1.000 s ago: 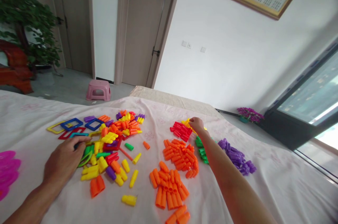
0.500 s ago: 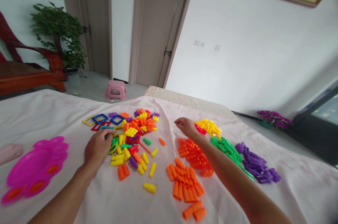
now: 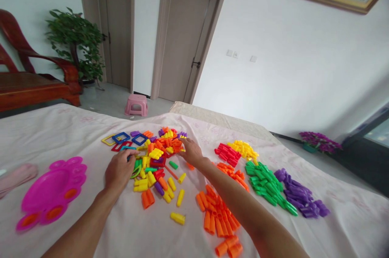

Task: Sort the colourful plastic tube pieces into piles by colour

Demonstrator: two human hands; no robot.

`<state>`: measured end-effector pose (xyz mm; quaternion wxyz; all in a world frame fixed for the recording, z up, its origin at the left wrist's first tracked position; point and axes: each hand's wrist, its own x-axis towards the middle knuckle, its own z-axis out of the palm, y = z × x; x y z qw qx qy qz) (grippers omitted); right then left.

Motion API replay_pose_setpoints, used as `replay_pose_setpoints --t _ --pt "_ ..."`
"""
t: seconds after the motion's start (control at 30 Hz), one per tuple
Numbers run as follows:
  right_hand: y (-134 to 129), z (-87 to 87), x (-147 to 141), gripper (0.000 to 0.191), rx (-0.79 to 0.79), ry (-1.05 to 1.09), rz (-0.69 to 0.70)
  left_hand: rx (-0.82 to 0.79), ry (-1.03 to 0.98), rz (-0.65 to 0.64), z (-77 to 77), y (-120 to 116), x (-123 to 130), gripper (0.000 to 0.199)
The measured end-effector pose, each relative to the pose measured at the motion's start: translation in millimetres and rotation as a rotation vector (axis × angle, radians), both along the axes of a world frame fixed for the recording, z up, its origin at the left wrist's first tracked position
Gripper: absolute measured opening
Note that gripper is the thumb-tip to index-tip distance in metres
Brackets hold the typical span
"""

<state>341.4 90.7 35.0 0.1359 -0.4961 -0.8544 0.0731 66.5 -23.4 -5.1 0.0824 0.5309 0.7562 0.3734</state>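
A mixed pile of plastic pieces [image 3: 156,153], mostly orange and yellow, lies between my hands. My left hand [image 3: 120,167] rests at its left side, fingers curled by a dark piece and the square frames [image 3: 120,137]; what it holds is hard to make out. My right hand [image 3: 192,152] reaches the pile's right edge, its fingertips against the orange pieces; whether it grips one is hidden. To the right lie sorted heaps: red [image 3: 227,154], yellow [image 3: 244,150], green [image 3: 266,183], purple [image 3: 294,193] and orange [image 3: 217,211].
A pink paw-shaped tray [image 3: 48,191] sits on the cloth at the left, beside a pale pink cloth item [image 3: 18,178]. Beyond the covered surface stand a pink stool [image 3: 136,105], a wooden chair [image 3: 36,88] and a potted plant [image 3: 75,43].
My right hand has moved left, from beside the red heap to the mixed pile. My left hand stays at the pile's left side. The view has shifted slightly.
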Motion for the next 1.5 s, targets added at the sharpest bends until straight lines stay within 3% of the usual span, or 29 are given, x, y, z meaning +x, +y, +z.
replay_pose_setpoints --t 0.2,0.33,0.47,0.63,0.77,0.93,1.1,1.27,1.4,1.5 --pt "-6 -7.3 -5 0.045 0.078 0.048 0.062 -0.001 -0.008 0.006 0.6 0 0 0.035" --pt "-14 11.0 5 0.042 -0.117 0.290 0.040 -0.007 -0.002 0.022 2.5 -2 1 0.033" --pt "-27 46.9 47 0.036 -0.246 0.386 0.015 -0.047 -0.014 0.036 4.6 -3 0 0.036" --pt "-60 77.5 125 0.030 -0.191 0.221 -0.123 -0.064 -0.009 0.031 4.5 -2 0 0.037" --pt "-86 74.1 169 0.035 -0.132 0.087 -0.222 -0.071 0.005 0.035 5.8 -4 1 0.036" --pt "-105 52.7 195 0.037 -0.052 -0.067 -0.321 -0.084 0.003 0.021 6.9 -6 0 0.038" --pt "-110 41.3 201 0.039 -0.072 -0.104 -0.354 -0.059 0.012 0.022 4.1 -5 -3 0.035" --pt "-113 52.2 189 0.036 -0.034 -0.016 -0.348 -0.065 0.008 0.036 2.5 -4 -2 0.036" --pt "-115 58.5 157 0.027 0.011 0.190 -0.265 -0.034 -0.002 0.033 1.3 -3 -2 0.035" --pt "-117 53.7 116 0.023 -0.060 0.325 -0.142 0.001 -0.009 0.019 1.2 -3 -2 0.033"
